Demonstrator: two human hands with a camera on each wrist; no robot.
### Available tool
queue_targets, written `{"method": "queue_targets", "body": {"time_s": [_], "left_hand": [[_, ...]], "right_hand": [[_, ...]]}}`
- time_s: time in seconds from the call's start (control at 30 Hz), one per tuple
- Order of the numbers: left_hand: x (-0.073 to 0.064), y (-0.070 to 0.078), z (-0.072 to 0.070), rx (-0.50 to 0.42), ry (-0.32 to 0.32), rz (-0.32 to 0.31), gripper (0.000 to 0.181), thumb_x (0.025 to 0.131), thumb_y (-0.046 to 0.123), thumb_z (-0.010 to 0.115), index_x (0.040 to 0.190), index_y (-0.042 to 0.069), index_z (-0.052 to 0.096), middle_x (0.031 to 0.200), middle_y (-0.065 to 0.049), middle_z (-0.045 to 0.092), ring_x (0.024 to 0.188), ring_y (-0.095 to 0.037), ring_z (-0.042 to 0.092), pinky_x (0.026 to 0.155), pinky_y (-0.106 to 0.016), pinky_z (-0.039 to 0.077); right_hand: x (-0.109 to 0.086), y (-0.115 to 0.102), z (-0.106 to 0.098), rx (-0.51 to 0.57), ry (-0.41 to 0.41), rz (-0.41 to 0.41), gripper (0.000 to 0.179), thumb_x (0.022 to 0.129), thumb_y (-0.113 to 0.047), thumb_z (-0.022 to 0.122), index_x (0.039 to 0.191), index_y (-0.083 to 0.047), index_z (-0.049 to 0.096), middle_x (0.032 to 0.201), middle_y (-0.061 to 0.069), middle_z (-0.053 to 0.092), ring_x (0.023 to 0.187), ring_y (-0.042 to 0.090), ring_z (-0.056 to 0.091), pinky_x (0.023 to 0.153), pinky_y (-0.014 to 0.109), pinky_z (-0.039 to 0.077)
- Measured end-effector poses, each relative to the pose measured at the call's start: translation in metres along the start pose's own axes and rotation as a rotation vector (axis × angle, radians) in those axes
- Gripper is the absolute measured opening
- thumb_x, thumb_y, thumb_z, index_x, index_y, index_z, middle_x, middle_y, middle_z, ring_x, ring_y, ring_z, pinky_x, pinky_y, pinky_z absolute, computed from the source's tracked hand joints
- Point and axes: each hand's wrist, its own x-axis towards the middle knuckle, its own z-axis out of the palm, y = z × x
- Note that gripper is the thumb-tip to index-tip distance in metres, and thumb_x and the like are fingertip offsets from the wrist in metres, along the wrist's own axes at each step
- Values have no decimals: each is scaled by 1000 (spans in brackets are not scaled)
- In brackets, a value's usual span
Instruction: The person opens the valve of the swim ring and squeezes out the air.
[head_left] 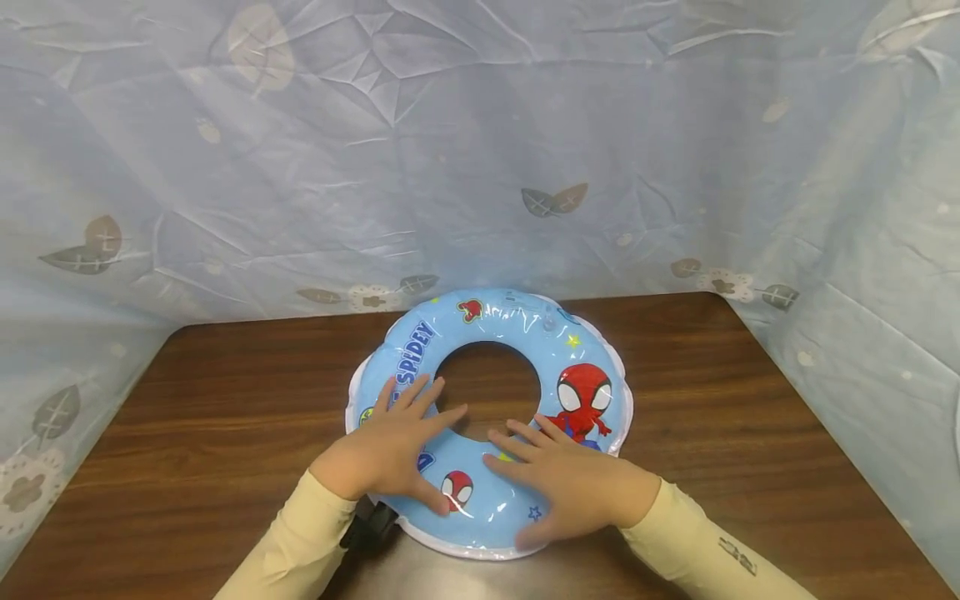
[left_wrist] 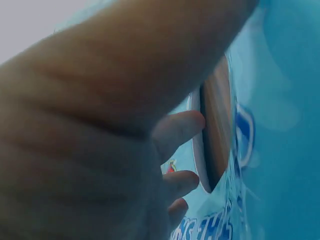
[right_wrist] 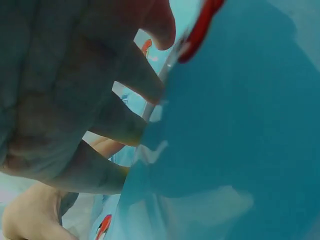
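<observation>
An inflated blue swim ring (head_left: 480, 521) with red cartoon figures and a pale rim lies flat on the table. Spread over its left front part is my left hand (head_left: 393, 446), fingers extended toward the hole. My right hand (head_left: 573, 483) is over the front right part, its fingers spread and pointing left. In the right wrist view the fingertips of the right hand (right_wrist: 70, 100) come right down at the blue surface. The left wrist view shows the left hand (left_wrist: 100, 150) close above the ring, fingers near the hole's edge. Neither hand grips anything.
The brown wood-grain table (head_left: 225, 417) extends on both sides of the ring. A pale grey-blue curtain (head_left: 465, 167) with leaf prints hangs behind the table and along its sides. A dark strap-like object (head_left: 367, 527) sits by the left wrist.
</observation>
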Motion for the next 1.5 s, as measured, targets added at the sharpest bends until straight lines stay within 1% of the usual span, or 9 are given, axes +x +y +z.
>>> {"method": "queue_targets", "body": {"time_s": [0.17,0.33,0.5,0.67,1.0,1.17,1.3,1.5], "left_hand": [[3,-5,1,-6,-21,-36,117,62,73,86,159,22,44,170,-19,22,159,-41,7,121,-68,-5],[3,-6,7,13,-35,-66,117,64,74,85,159,20,44,170,-19,24,158,-42,9,120,-70,-5],[3,-5,14,10,-45,-95,117,63,75,84,158,19,44,170,-18,23,158,-43,9,120,-70,-5],[5,-2,18,18,-39,-105,119,63,77,83,159,18,43,170,-18,22,158,-43,8,120,-71,-4],[9,5,21,32,-41,-114,121,64,76,83,160,15,40,170,-19,22,158,-42,9,120,-73,-1],[10,10,21,25,-56,-128,123,65,76,83,160,13,39,170,-19,22,158,-43,10,119,-73,-1],[10,11,22,28,-63,-144,123,64,77,83,160,14,39,170,-19,22,158,-42,10,119,-73,-1],[10,13,21,27,-60,-142,123,65,76,83,160,12,39,169,-20,23,158,-43,10,119,-74,0]], "right_hand": [[2,2,3,-2,-18,25,87,90,-56,72,162,-22,36,172,0,24,159,34,17,127,54,14],[4,2,5,-20,-36,32,89,91,-54,73,163,-21,34,172,0,24,158,32,19,127,52,15],[5,4,3,-18,-64,45,90,89,-56,74,163,-24,34,171,-2,24,159,29,19,127,53,17],[4,5,-1,-11,-76,57,89,88,-54,76,162,-24,36,171,-1,26,158,29,20,127,53,16],[1,11,-2,9,-69,81,91,87,-52,79,162,-22,37,170,-3,28,158,25,21,127,51,17],[-1,14,-3,24,-58,76,91,85,-52,79,161,-21,39,169,-2,31,157,25,24,127,50,17],[-1,16,-2,33,-55,75,92,84,-53,79,160,-21,40,168,-1,33,157,25,26,127,49,17],[-1,16,-3,46,-58,88,92,83,-52,80,160,-21,41,168,-2,33,157,24,26,127,49,18]]}}
